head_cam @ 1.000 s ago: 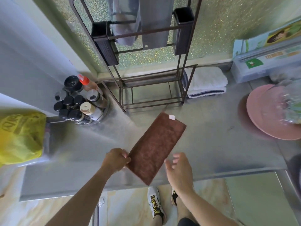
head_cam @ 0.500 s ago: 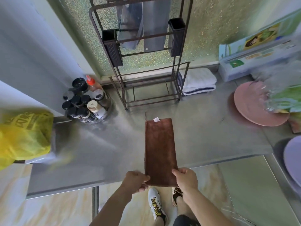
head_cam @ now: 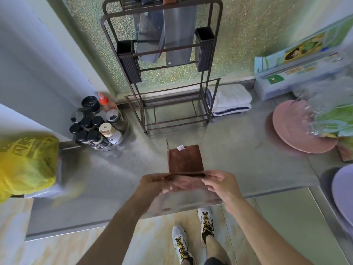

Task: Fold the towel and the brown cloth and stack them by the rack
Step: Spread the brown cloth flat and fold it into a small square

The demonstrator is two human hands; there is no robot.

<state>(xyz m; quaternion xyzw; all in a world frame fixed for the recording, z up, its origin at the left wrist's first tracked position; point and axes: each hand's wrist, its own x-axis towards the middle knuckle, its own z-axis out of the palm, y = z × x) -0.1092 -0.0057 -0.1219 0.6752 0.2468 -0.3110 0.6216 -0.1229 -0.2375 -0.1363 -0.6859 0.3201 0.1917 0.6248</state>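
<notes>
Fingers of both hands pinch the near edge of the cloth (head_cam: pixel 184 159), left hand (head_cam: pixel 152 183) and right hand (head_cam: pixel 219 183) at either corner, lifting it over the half lying flat on the counter (head_cam: pixel 248 159). To fold well, carry the edge forward evenly and match corners at the tag end. The towel (head_cam: pixel 232 99) sits folded beside the rack (head_cam: pixel 172 104).

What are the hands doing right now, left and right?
Left hand: closed on the near edge of the brown cloth, lifting it.
Right hand: closed on the same edge, at its right corner.
</notes>
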